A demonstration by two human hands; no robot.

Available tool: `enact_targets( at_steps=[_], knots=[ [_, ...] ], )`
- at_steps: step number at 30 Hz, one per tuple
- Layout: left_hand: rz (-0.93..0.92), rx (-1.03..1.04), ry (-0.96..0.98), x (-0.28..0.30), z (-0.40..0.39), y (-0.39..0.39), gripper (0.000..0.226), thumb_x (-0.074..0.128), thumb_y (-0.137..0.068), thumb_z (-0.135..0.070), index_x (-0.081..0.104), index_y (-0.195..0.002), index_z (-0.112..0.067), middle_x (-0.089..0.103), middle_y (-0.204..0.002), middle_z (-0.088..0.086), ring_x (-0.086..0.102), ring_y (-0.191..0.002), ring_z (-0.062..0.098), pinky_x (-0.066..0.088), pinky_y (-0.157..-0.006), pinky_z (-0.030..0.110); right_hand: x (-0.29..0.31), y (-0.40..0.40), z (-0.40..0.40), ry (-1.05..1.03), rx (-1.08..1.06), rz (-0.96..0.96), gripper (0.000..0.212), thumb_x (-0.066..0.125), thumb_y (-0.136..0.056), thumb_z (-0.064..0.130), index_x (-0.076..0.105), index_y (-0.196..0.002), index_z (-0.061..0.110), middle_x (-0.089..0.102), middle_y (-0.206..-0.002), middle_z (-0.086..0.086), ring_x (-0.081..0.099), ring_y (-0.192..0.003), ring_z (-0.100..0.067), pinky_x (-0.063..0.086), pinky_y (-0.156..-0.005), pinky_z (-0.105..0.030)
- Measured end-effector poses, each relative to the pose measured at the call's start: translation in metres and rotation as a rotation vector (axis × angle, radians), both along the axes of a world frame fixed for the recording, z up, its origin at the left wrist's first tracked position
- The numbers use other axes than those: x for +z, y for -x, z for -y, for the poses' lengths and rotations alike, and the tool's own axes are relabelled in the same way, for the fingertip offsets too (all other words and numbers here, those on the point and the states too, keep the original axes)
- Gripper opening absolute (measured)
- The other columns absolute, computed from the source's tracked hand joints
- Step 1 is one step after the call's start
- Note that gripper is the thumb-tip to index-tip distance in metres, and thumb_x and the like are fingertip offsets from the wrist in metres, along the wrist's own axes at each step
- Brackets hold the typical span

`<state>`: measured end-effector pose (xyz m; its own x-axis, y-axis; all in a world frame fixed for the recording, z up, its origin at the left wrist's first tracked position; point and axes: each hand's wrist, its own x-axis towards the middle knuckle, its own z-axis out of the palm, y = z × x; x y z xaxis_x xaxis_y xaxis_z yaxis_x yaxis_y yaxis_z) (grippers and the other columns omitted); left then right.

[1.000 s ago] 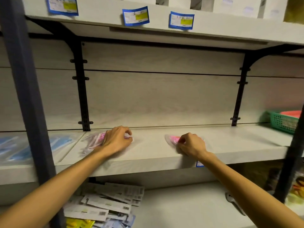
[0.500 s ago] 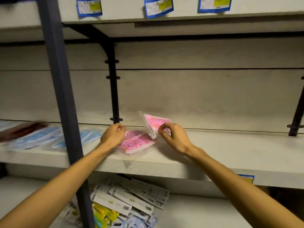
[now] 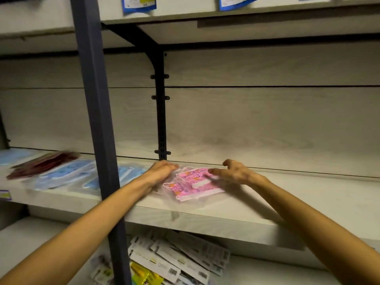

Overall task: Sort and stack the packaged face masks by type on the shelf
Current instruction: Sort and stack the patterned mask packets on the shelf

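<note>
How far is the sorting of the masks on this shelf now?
Done: blue masks and dark red masks lie grouped on the shelf. In hand: the left hand rests on the pink masks, two stacked; the right hand hovers open above. Left: squaring the pink stack.

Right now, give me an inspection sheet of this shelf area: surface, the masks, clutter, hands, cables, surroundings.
Surface: pale wood-grain shelf, masks lying on it.
Job's things: pink patterned masks stacked in clear packets between the hands; blue masks and dark red masks lie to the left, blurred.
Clutter: barcoded packets heaped on the lower shelf, a yellow packet among them.
Hands: left hand rests on the pink stack's left edge; right hand open just above its right edge.
Cables: nothing seen.
Surroundings: dark upright post, black bracket, blue-edged labels on the shelf above.
</note>
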<state>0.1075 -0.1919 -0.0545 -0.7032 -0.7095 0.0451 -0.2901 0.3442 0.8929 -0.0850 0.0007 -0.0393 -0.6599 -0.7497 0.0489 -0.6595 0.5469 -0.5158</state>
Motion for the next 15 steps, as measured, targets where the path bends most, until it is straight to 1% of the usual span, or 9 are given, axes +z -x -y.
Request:
enact_targets(
  at_steps=[1, 3, 5, 6, 8, 10, 12, 13, 15],
  knots=[
    [-0.005, -0.010, 0.008, 0.001, -0.002, 0.004, 0.014, 0.062, -0.097, -0.036, 0.065, -0.106, -0.027, 0.067, -0.112, 0.001, 0.066, -0.100, 0.018, 0.055, -0.090, 0.036, -0.002, 0.003, 0.002, -0.049, 0.000, 0.009, 0.094, 0.064, -0.077, 0.075, 0.047, -0.140, 0.008, 0.061, -0.134, -0.012, 0.058, -0.117, -0.029, 0.047, -0.101, -0.038],
    [-0.028, -0.015, 0.020, 0.003, -0.002, 0.013, 0.008, 0.062, -0.097, -0.031, 0.066, -0.102, -0.026, 0.068, -0.109, 0.002, 0.066, -0.094, 0.016, 0.056, -0.086, 0.032, -0.008, 0.007, 0.008, -0.101, -0.001, -0.061, 0.097, 0.067, -0.070, 0.079, 0.050, -0.139, 0.012, 0.063, -0.130, -0.008, 0.060, -0.114, -0.027, 0.049, -0.098, -0.038],
    [-0.043, -0.021, -0.008, 0.008, 0.000, 0.023, 0.014, 0.063, -0.096, -0.029, 0.068, -0.108, -0.022, 0.068, -0.107, 0.002, 0.067, -0.090, 0.016, 0.055, -0.078, 0.028, -0.012, 0.012, 0.012, -0.063, -0.005, -0.065, 0.101, 0.070, -0.065, 0.079, 0.049, -0.140, 0.015, 0.062, -0.132, -0.005, 0.060, -0.114, -0.026, 0.049, -0.099, -0.037],
    [-0.054, -0.030, -0.038, 0.010, 0.001, 0.028, 0.019, 0.064, -0.096, -0.029, 0.068, -0.112, -0.020, 0.068, -0.110, 0.003, 0.067, -0.094, 0.017, 0.054, -0.078, 0.028, -0.013, 0.014, 0.013, -0.033, -0.005, -0.034, 0.104, 0.072, -0.063, 0.079, 0.047, -0.142, 0.016, 0.061, -0.134, -0.005, 0.060, -0.114, -0.025, 0.048, -0.098, -0.035],
    [-0.087, -0.055, -0.105, 0.011, 0.003, 0.038, 0.025, 0.065, -0.095, -0.027, 0.067, -0.118, -0.015, 0.066, -0.118, 0.003, 0.065, -0.106, 0.019, 0.055, -0.088, 0.033, -0.015, 0.018, 0.011, 0.042, -0.010, 0.063, 0.113, 0.076, -0.054, 0.079, 0.045, -0.144, 0.017, 0.061, -0.132, -0.003, 0.060, -0.113, -0.024, 0.047, -0.094, -0.032],
    [-0.130, -0.068, -0.141, 0.009, 0.004, 0.049, 0.025, 0.065, -0.095, -0.021, 0.068, -0.118, -0.011, 0.065, -0.120, 0.003, 0.065, -0.109, 0.020, 0.054, -0.096, 0.034, -0.016, 0.026, 0.007, 0.132, -0.042, 0.145, 0.118, 0.082, -0.047, 0.076, 0.046, -0.142, 0.016, 0.060, -0.127, -0.001, 0.059, -0.111, -0.021, 0.045, -0.090, -0.030],
    [-0.149, -0.084, -0.104, 0.004, 0.005, 0.055, 0.019, 0.064, -0.095, -0.013, 0.070, -0.112, -0.009, 0.066, -0.115, 0.003, 0.066, -0.100, 0.017, 0.054, -0.089, 0.028, -0.016, 0.034, 0.004, 0.186, -0.086, 0.189, 0.117, 0.086, -0.049, 0.070, 0.046, -0.142, 0.011, 0.059, -0.127, -0.004, 0.057, -0.110, -0.020, 0.043, -0.087, -0.029],
    [-0.154, -0.091, -0.053, 0.001, 0.006, 0.056, 0.016, 0.064, -0.095, -0.010, 0.070, -0.109, -0.009, 0.067, -0.111, 0.004, 0.066, -0.098, 0.017, 0.054, -0.089, 0.028, -0.016, 0.037, 0.002, 0.191, -0.098, 0.209, 0.116, 0.087, -0.052, 0.066, 0.045, -0.143, 0.009, 0.060, -0.128, -0.007, 0.056, -0.107, -0.020, 0.044, -0.083, -0.029],
    [-0.142, -0.098, 0.109, -0.003, 0.012, 0.057, 0.013, 0.067, -0.093, -0.012, 0.071, -0.106, -0.013, 0.069, -0.108, 0.001, 0.066, -0.103, 0.018, 0.052, -0.096, 0.033, -0.012, 0.041, -0.001, 0.168, -0.102, 0.256, 0.112, 0.089, -0.055, 0.062, 0.046, -0.142, 0.006, 0.063, -0.118, -0.007, 0.057, -0.093, -0.018, 0.043, -0.068, -0.027]
  ],
)
